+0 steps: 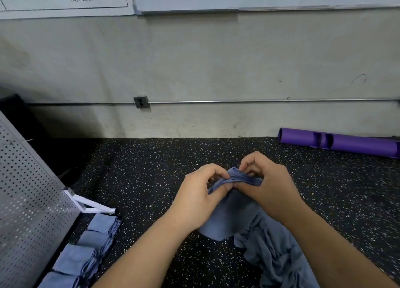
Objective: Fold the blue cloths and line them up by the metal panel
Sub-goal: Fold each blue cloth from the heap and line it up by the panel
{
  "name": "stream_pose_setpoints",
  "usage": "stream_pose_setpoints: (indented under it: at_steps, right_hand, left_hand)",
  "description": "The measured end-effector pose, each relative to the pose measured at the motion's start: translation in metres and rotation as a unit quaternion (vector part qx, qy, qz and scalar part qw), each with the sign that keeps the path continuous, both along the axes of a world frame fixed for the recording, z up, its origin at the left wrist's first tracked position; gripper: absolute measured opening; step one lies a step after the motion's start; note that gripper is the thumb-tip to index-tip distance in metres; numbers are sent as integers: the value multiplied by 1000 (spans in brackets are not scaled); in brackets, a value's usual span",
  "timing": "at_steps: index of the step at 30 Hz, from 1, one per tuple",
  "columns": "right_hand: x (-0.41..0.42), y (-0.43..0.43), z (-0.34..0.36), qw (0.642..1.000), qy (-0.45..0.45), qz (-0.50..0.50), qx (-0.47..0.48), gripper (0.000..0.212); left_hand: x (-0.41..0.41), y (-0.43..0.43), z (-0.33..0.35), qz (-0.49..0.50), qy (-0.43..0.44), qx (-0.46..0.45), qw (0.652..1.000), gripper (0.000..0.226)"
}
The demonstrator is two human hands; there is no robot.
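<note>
A blue cloth (231, 218) hangs in the air in front of me, above the speckled black floor. My left hand (201, 190) pinches its bunched top edge on the left. My right hand (266, 184) pinches the same edge on the right, fingertips nearly touching the left ones. A loose heap of unfolded blue cloths (279, 257) lies under my right forearm. Several folded blue cloths (86, 253) lie in a row along the foot of the perforated metal panel (28, 201) at the left.
A purple tube (339, 142) lies on the floor by the wall at the right. A white bracket (91, 203) props the panel's base. A grey wall with a conduit pipe and an outlet box (141, 102) bounds the far side.
</note>
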State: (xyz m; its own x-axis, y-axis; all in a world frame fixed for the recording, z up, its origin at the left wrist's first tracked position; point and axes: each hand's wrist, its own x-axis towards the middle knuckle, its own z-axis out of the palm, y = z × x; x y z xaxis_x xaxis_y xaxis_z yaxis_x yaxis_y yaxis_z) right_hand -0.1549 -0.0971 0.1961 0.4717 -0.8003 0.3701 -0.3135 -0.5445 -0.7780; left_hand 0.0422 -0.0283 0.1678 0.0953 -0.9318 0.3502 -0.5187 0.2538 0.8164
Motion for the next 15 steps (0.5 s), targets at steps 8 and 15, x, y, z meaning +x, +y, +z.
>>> stream_pose_setpoints:
  at_steps: [8,15]
  right_hand:
    - [4,-1,-3,1000,12,7,-25,24]
    - [3,-4,-6,998,52,19,-37,25]
  left_hand:
    - [12,-3,1,-27,13,11,999,15]
    - [16,-3,1,-16,17,1,1000,12]
